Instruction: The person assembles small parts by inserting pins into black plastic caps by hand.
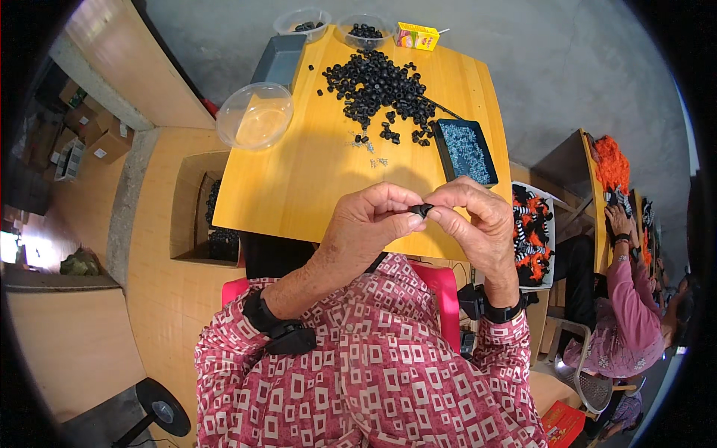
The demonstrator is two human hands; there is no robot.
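Note:
Above the near edge of the wooden table, my left hand (371,217) and my right hand (472,219) meet with their fingertips pinched on one small black plastic part (423,210). Both hands are closed on it, thumbs and forefingers covering its ends, so its exact kind is hidden. Farther back lies a large heap of small black round parts (381,84). A few silver screws (379,162) lie loose in front of the heap. To the right, a dark tray (487,175) holds many small silver screws.
On the table's left are a clear round bowl (234,119) and a grey tray (279,61). Two clear tubs and a yellow drink carton (416,36) stand at the back. A cardboard box (184,216) sits at lower left; a co-worker (627,313) sits at right beside a white box (551,246).

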